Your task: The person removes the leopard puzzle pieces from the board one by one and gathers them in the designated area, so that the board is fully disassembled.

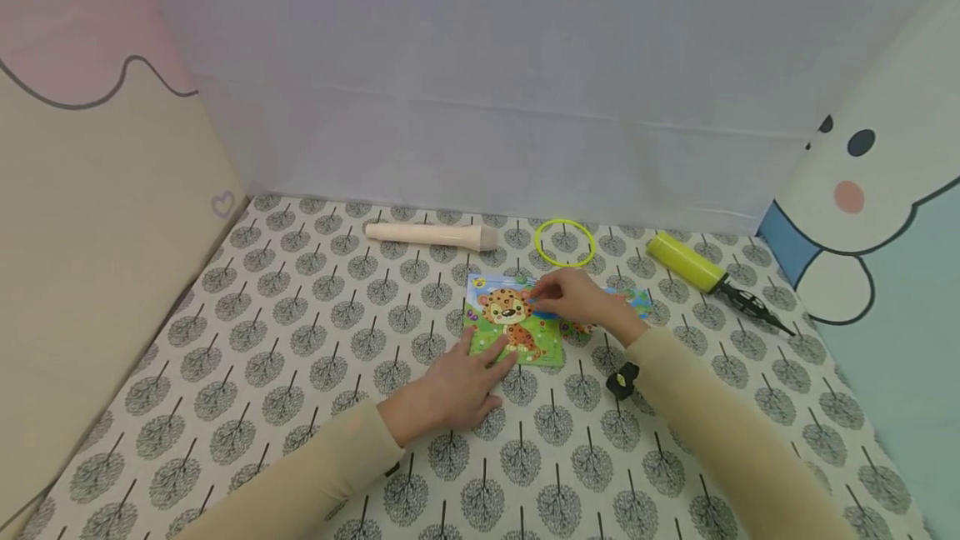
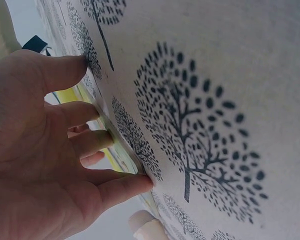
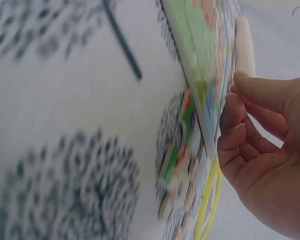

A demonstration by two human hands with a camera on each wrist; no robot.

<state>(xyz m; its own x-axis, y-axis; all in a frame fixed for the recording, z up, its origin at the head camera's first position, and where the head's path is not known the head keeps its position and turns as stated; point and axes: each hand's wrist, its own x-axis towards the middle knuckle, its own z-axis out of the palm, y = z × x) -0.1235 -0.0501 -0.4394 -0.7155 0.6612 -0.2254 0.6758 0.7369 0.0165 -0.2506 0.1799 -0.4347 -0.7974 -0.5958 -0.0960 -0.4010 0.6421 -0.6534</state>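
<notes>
A jigsaw puzzle board (image 1: 536,352) with a spotted cartoon leopard lies flat on the patterned cloth. My left hand (image 1: 457,386) rests its spread fingertips along the board's lower left edge; in the left wrist view, fingers (image 2: 125,190) reach down to that edge. Over the board's upper right part is my right hand (image 1: 573,300), thumb and fingers curled together, fingertips right at the surface. I cannot tell whether a piece is between them. Loose puzzle pieces (image 3: 177,187) lie just beyond the board's right edge, partly hidden by the right hand in the head view.
A cream tapered tube (image 1: 427,235) lies behind the board, with a yellow ring (image 1: 566,263) to its right. Farther right is a yellow-green hand pump (image 1: 686,261) with a black nozzle. A pale curtain wall (image 1: 480,107) rises behind the table; printed panels stand at both sides.
</notes>
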